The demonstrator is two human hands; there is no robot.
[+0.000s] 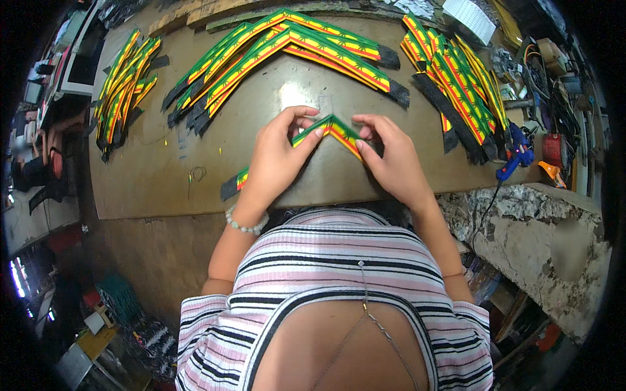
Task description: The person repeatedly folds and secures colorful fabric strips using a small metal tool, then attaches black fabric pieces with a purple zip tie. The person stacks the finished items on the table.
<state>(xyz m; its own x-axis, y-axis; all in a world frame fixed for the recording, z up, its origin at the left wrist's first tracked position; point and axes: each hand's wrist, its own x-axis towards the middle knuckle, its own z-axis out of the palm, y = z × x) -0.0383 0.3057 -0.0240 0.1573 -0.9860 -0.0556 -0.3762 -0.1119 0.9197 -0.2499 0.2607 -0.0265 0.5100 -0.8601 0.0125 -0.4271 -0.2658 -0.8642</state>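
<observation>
Between my hands is a green, yellow and red patterned fabric strap [334, 128], bent to a point at its middle. My left hand [282, 144] pinches it on the left slope, thumb in front. On the right slope my right hand [391, 155] grips it with thumb and fingers. A black end of the strap sticks out beside my left wrist; my right hand hides the other end. Just beyond my hands lies a stack of like straps [287, 40], bent into the same peaked shape, with black ends.
Bundles of similar straps lie at the left [127, 85] and right [456, 85] of the brown table [150, 189]. A blue glue gun [516, 153] with a cord rests at the right edge, near an orange tool [553, 173]. A thin loop of thread [197, 174] lies left of my hands.
</observation>
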